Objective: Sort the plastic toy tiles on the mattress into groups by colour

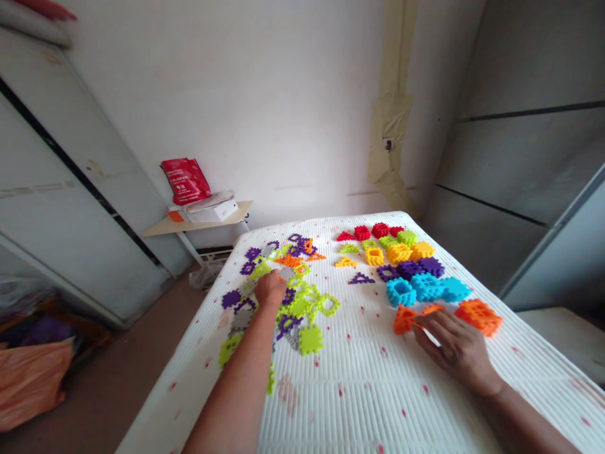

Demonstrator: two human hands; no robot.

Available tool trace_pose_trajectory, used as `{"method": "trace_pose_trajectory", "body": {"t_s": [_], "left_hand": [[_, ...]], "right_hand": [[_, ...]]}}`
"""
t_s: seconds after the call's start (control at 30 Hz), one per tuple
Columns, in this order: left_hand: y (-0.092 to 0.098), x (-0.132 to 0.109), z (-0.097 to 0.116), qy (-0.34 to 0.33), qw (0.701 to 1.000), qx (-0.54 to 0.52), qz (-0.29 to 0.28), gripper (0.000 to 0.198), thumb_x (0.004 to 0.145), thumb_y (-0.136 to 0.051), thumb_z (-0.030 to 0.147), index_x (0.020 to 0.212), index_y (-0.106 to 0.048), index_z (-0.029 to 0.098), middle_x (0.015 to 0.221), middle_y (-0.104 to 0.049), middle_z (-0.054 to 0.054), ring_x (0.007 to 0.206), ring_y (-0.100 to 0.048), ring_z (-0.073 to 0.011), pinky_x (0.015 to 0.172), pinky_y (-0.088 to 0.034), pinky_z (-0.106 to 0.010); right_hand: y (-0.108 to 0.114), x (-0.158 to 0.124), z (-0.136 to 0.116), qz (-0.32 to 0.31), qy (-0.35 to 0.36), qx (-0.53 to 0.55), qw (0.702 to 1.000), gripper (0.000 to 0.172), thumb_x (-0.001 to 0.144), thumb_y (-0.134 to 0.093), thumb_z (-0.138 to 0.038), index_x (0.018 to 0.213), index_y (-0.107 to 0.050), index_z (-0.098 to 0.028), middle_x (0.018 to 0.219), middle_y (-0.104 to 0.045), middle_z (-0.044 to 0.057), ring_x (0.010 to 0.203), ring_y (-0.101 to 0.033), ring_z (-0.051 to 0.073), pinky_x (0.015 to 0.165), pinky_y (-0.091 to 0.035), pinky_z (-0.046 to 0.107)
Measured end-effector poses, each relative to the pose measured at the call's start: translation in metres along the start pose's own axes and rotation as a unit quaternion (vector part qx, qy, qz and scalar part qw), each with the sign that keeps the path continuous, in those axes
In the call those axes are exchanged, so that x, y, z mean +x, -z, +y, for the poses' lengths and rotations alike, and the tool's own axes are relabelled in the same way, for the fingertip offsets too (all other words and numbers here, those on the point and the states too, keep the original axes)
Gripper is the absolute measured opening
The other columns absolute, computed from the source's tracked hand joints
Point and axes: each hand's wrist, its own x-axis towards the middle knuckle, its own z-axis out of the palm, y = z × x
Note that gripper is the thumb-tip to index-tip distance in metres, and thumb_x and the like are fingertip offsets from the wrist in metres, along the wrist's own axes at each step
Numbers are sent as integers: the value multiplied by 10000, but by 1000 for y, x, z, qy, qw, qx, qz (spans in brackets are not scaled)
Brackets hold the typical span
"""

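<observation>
My left hand (270, 288) reaches into a loose pile of flat plastic puzzle tiles (302, 306), green, purple, grey and orange, on a white ribbed bed cover (359, 391). Its fingers pinch at an orange tile (289, 260) at the pile's far side. My right hand (451, 343) rests to the right and holds a partly built orange cube (410, 317) by its panels. Beside it sits a finished orange cube (479, 315). Behind stand built cubes in blue (425, 289), purple (416, 268), yellow (399, 252), green and red (371, 231).
A small wooden side table (196, 222) with a red bag (185, 180) and white boxes stands past the bed's far left corner. Grey cabinet walls flank both sides. An orange plastic bag (31, 378) lies on the floor at left.
</observation>
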Motion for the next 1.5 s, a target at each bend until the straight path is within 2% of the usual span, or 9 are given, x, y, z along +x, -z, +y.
{"method": "trace_pose_trajectory", "body": {"t_s": [0.13, 0.23, 0.33, 0.4, 0.5, 0.67, 0.87, 1.2, 1.5], "left_hand": [[13, -5, 4, -9, 997, -28, 64, 517, 783, -536, 328, 1279, -498, 188, 1093, -656, -144, 1001, -598, -278, 780, -444, -347], [26, -12, 10, -29, 968, -228, 95, 536, 765, -564, 340, 1280, -497, 207, 964, -681, -84, 854, -621, -215, 725, -453, -300], [32, -30, 20, -34, 844, -535, 4, 480, 739, -577, 387, 1170, -578, 176, 812, -673, -48, 708, -615, -167, 573, -438, -240], [32, -48, 26, -29, 752, -653, -83, 442, 731, -578, 408, 1095, -608, 159, 835, -672, -54, 724, -627, -158, 537, -427, -213], [25, -77, 32, -6, 698, -699, -158, 397, 735, -577, 396, 1059, -601, 169, 851, -673, -55, 700, -630, -134, 549, -437, -207], [4, -113, 40, -1, 737, -655, -165, 468, 736, -576, 461, 1076, -555, 140, 668, -645, -29, 477, -513, -85, 459, -376, -194], [-11, -145, 55, -35, 795, -587, -150, 431, 818, -469, 460, 1130, -523, 167, 551, -566, 24, 456, -476, -88, 437, -341, -178], [-15, -174, 67, -97, 780, -576, -226, 416, 861, -449, 454, 1197, -487, 212, 627, -497, 41, 529, -505, -98, 525, -406, -209], [-21, -185, 80, -101, 785, -565, -233, 448, 874, -417, 484, 1222, -487, 211, 638, -567, 15, 565, -548, -126, 546, -427, -231]], "right_hand": [[0, 0, 0, -12, 5, 7, 1000, 112, 896, -516, -188, 871, -617, -145, 758, -643, 64, 704, -601, 168, 661, -439, 269], [0, 1, -1, -12, 2, 8, 1000, 116, 897, -512, -189, 860, -615, -152, 755, -642, 62, 703, -601, 169, 655, -437, 271], [0, 2, -3, -5, -1, 13, 1000, 121, 894, -514, -187, 846, -618, -148, 748, -643, 65, 700, -601, 166, 646, -436, 267], [0, 3, -4, -1, -4, 15, 1000, 128, 894, -514, -190, 834, -620, -149, 735, -641, 62, 686, -598, 159, 631, -433, 262], [0, 4, -6, -11, -12, 18, 1000, 136, 895, -511, -194, 824, -622, -158, 723, -639, 58, 673, -593, 151, 615, -431, 255], [-1, 8, -16, -26, -20, 36, 999, 176, 899, -477, -186, 814, -629, -164, 715, -640, 55, 657, -589, 147, 610, -439, 258], [-15, 17, -36, -31, -60, 122, 990, 131, 900, -493, -186, 927, -621, -168, 822, -650, 74, 759, -613, 171, 679, -502, 289], [-28, 30, -57, -34, -76, 194, 977, 190, 903, -523, -282, 1023, -638, -190, 901, -639, 97, 804, -601, 201, 675, -522, 328], [-19, 23, -39, -27, -98, 196, 975, 162, 910, -522, -289, 947, -651, -198, 852, -662, 70, 783, -619, 180, 697, -513, 312]]}}
